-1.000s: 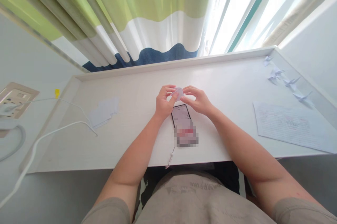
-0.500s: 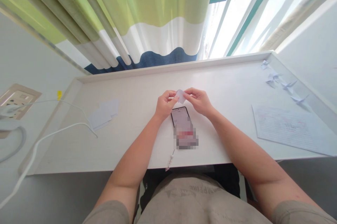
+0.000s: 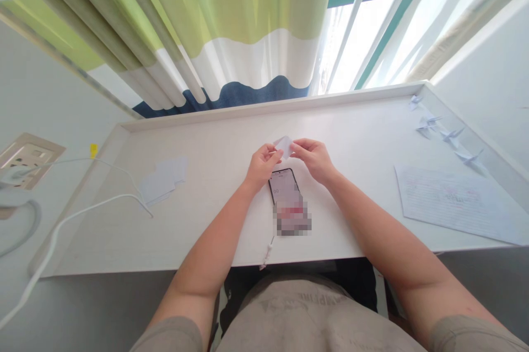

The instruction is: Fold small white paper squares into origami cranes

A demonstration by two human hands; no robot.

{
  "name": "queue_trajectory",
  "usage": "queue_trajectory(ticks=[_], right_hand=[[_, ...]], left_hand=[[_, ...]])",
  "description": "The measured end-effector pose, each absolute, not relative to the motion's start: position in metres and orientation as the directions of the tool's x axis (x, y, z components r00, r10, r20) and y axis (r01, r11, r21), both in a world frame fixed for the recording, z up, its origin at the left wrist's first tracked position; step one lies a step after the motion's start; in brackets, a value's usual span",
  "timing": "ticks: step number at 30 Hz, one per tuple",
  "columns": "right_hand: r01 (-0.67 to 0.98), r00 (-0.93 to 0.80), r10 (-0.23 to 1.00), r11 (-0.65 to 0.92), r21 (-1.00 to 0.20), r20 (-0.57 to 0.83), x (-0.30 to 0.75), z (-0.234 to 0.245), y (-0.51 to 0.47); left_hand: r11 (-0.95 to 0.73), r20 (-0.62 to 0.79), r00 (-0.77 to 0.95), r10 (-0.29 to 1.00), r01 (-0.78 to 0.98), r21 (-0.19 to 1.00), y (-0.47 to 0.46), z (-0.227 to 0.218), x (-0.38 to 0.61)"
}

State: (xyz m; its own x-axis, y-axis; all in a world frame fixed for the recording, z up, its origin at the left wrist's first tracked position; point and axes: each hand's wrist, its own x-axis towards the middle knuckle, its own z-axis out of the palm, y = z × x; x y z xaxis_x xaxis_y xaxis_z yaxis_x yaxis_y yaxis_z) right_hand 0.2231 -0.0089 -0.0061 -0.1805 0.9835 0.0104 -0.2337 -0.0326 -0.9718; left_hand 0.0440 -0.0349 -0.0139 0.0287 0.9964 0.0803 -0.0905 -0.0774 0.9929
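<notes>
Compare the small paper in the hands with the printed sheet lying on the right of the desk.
The small paper is held above the desk, pinched between the left hand and the right hand; the printed sheet lies flat with no hand on it. The small paper is far smaller and partly folded; the printed sheet is large and unfolded. The small paper looks blank, while the printed sheet carries lines of text. Both are pale paper.

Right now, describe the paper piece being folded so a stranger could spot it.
On the white desk, find the phone at centre. Just above it, both hands pinch a small folded paper: the only paper lifted off the desk.
</notes>
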Motion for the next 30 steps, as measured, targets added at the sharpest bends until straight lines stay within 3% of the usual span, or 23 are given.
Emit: queue_trajectory(ticks=[7, 11, 16, 21, 25, 30], right_hand=[[-0.276, -0.22, 0.975, -0.043, -0.96, 0.02, 0.219, 0.001, -0.016], [-0.27, -0.246, 0.968, -0.021, -0.963, 0.048, 0.219, 0.0, -0.016], [-0.322, -0.186, 0.982, -0.088, -0.943, -0.028, 0.219, -0.006, -0.011], [-0.391, -0.262, 0.964, -0.144, -0.909, -0.039, 0.217, -0.004, -0.014], [-0.29, -0.332, 0.942, -0.137, -0.947, -0.035, 0.216, -0.001, -0.019], [-0.142, -0.281, 0.954, 0.063, -0.988, 0.101, 0.217, 0.0, -0.02]], left_hand=[[-0.181, 0.182, -0.075, 0.98, 0.012, 0.983, -0.037, -0.016, 0.046], [-0.241, 0.239, -0.049, 0.97, -0.036, 0.97, -0.039, -0.012, 0.047], [-0.28, 0.282, 0.03, 0.959, -0.072, 0.957, -0.039, -0.014, 0.045], [-0.302, 0.304, 0.01, 0.953, -0.104, 0.948, -0.036, -0.022, 0.049], [-0.302, 0.299, -0.048, 0.953, -0.086, 0.949, -0.036, -0.02, 0.049], [-0.276, 0.275, -0.076, 0.959, -0.006, 0.961, -0.038, -0.014, 0.043]])
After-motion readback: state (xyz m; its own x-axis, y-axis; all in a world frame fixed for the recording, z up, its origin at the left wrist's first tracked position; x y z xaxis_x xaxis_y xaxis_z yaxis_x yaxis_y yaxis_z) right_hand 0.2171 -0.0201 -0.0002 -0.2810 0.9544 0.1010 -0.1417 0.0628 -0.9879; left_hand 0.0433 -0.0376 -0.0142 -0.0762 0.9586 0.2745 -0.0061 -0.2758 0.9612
